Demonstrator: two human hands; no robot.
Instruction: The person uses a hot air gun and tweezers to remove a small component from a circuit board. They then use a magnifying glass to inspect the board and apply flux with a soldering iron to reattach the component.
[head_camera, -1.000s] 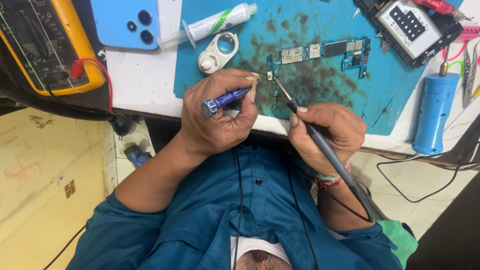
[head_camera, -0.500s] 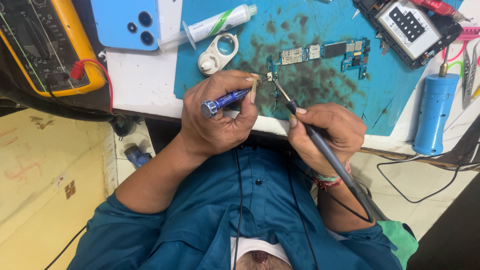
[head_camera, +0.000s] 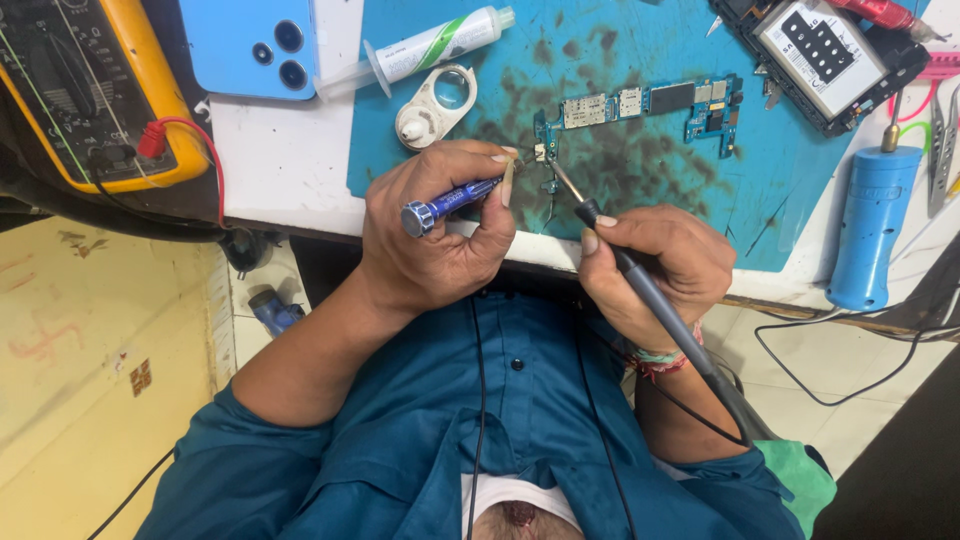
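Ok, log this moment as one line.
left hand: grips blue-handled tool | right hand: grips soldering iron, tip at circuit board | circuit board: on teal mat

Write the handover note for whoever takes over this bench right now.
Left hand: fingers closed on the blue-handled tool, tip at the circuit board's left end.
Right hand: grips the soldering iron, tip at that same spot.
Board lies bare on the teal mat; syringe beside it.
Done: board out and exposed.
Left: work at that corner looks unfinished; its state is too small to tell.
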